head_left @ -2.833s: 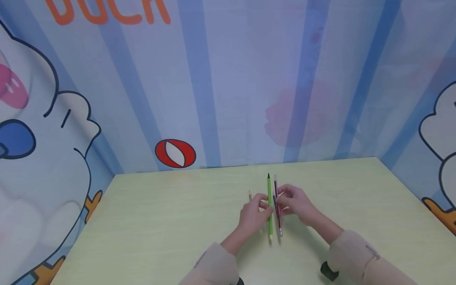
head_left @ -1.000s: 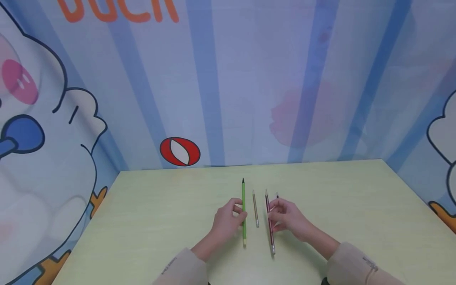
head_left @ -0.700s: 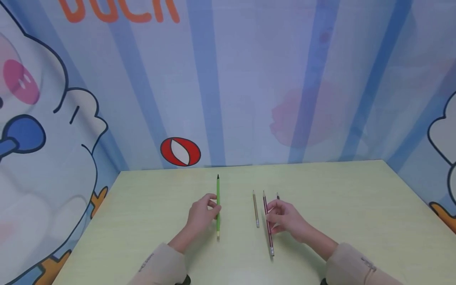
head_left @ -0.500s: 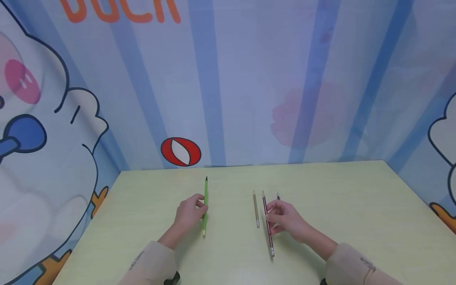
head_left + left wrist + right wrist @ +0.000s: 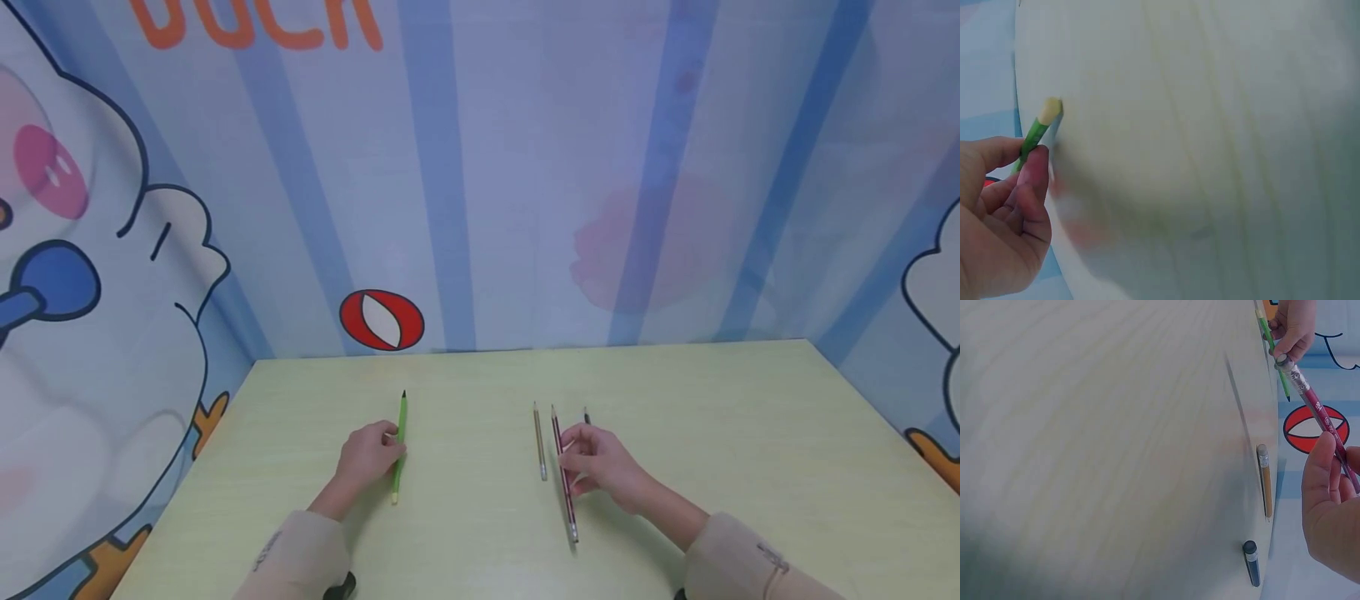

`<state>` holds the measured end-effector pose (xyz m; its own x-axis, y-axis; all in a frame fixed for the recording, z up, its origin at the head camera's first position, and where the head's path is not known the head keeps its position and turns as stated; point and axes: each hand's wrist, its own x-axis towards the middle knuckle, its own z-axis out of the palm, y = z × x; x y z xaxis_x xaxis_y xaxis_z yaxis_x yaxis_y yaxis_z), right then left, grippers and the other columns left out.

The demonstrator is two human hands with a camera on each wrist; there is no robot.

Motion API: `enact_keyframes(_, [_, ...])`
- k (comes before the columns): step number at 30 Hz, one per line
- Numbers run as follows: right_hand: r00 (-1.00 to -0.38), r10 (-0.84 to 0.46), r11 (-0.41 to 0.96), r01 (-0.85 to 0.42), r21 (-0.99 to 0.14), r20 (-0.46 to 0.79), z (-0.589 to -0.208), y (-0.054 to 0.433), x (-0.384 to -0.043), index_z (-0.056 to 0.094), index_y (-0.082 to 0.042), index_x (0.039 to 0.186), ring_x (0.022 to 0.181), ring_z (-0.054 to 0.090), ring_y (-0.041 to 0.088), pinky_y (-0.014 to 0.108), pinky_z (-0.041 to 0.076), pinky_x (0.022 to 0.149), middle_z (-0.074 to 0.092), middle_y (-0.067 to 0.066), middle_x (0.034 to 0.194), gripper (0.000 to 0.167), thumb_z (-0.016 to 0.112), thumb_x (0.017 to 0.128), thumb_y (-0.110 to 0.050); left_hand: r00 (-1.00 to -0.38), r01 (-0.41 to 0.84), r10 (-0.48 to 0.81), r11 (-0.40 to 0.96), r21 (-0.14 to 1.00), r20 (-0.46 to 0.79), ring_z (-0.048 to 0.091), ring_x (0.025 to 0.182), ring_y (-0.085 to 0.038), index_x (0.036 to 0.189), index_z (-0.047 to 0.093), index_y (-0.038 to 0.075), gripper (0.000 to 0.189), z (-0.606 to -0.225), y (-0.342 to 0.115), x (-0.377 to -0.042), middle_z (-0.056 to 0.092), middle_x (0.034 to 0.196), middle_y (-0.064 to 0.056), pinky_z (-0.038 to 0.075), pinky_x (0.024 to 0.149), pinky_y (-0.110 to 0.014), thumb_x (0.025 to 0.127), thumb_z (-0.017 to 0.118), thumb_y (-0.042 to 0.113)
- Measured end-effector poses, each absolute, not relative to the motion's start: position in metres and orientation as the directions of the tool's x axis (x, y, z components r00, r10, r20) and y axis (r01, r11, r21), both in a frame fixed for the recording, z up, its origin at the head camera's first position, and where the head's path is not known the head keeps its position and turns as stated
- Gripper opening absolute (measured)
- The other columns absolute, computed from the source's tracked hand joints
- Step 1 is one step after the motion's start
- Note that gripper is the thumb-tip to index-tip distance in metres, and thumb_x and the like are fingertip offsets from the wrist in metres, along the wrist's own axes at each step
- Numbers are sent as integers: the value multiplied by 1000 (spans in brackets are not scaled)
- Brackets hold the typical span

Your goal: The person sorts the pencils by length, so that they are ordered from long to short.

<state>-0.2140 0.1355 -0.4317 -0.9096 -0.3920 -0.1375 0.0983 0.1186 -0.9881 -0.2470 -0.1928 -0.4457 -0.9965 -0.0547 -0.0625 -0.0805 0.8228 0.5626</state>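
Observation:
Over the left part of the table my left hand (image 5: 367, 457) pinches a green pencil (image 5: 402, 417), dark tip pointing away; in the left wrist view its pale end (image 5: 1051, 110) sticks out past thumb and fingers. My right hand (image 5: 603, 462) grips a maroon pencil (image 5: 567, 500) with a silver-banded end towards me, raised above the tabletop. Just left of it lies a short brown pencil (image 5: 539, 446). A short dark pencil (image 5: 587, 415) lies beyond the right hand, mostly hidden by it from the head; the right wrist view shows more of that dark pencil (image 5: 1252, 565).
The pale yellow table (image 5: 465, 542) ends at a blue striped backdrop (image 5: 510, 167) with cartoon figures and a printed red and white ball (image 5: 382, 320). Beige sleeves cover both forearms.
The hands were close together; my left hand has carried the green pencil left. The brown pencil has come into fuller view. The dark pencil, formerly at my right fingers, lies beyond that hand.

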Motion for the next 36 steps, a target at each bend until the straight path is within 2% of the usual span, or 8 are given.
enact_keyframes(14, [-913, -381, 128, 106, -986, -147, -434, 134, -212, 39, 13, 108, 60, 55, 12, 25, 49, 52, 54, 1, 71, 32, 52, 82, -2, -994, -101, -70, 864, 492, -81, 49, 61, -11, 104, 60, 4, 31, -455, -204, -248, 61, 75, 1, 34, 54, -22, 76, 63, 18])
enact_keyframes(25, [-909, -389, 136, 105, -985, -150, -438, 127, -215, 41, 11, 107, 62, 56, 12, 26, 50, 54, 56, 2, 74, 32, 54, 82, -4, -997, -73, -61, 859, 507, -40, 45, 58, -12, 107, 58, 5, 33, -461, -206, -246, 56, 70, 0, 32, 52, -22, 79, 61, 23])
enact_keyframes(36, [-908, -397, 160, 71, -985, -130, -432, 87, -226, 44, 7, 106, 56, 54, 13, 28, 50, 53, 55, 3, 72, 27, 54, 83, -3, -999, -34, -40, 838, 545, 0, 45, 59, -12, 106, 59, 6, 29, -461, -209, -242, 57, 70, 0, 33, 54, -23, 81, 55, 20])
